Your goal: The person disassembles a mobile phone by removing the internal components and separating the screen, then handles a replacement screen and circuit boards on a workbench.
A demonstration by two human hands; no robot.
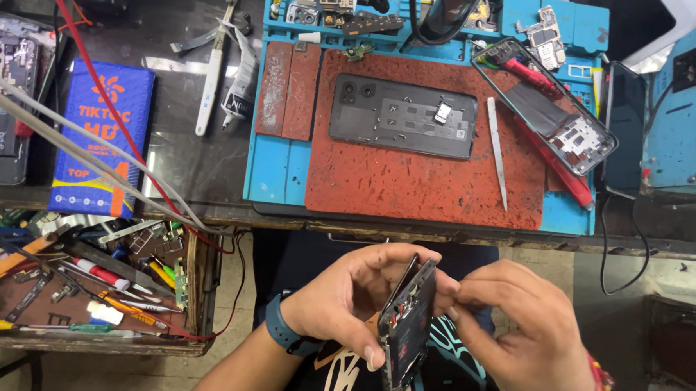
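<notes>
My left hand point(351, 293) and my right hand point(518, 328) hold an opened black phone point(405, 331) edge-on below the bench edge, over my lap. The left hand grips its left side; a blue watch band is on that wrist. The right hand's fingers pinch the phone's upper right edge. On the bench, a dark phone back cover point(402, 116) lies face down on a worn red mat point(427, 168). White tweezers point(497, 151) lie beside it to the right.
A phone frame point(570, 123) with a red tool across it lies at the mat's right. Small parts fill the blue tray point(450, 12) at the back. A blue box point(100, 142), a brush point(213, 64) and cables sit left. An open drawer point(86, 286) holds several tools.
</notes>
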